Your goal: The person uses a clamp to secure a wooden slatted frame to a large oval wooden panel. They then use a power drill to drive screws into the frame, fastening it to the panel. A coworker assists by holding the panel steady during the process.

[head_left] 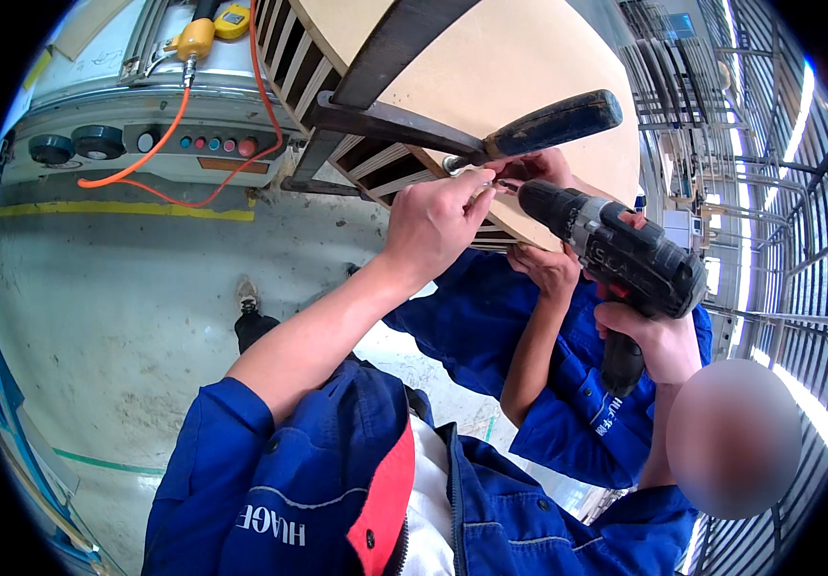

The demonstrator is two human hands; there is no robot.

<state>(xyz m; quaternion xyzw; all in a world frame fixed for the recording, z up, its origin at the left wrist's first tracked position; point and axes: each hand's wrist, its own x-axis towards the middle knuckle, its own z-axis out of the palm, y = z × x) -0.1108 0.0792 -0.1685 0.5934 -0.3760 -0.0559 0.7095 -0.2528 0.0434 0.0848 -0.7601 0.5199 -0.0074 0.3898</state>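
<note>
Right hand (659, 341) grips a black-and-grey cordless drill (630, 252) aimed toward ten o'clock; left hand (433, 219) pinches narrowly, contents unclear. Dark metal bar clamp (400, 125) appears set; drilling seems unfinished.

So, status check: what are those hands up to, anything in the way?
Right hand grips the drill. Left hand by its tip, hold unclear. Close in: clamp at the pale panel, co-worker's hand.

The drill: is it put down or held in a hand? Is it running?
Held: the right hand wraps the grip of the drill, whose chuck points toward the left hand. Running: cannot tell from one still picture.
</note>
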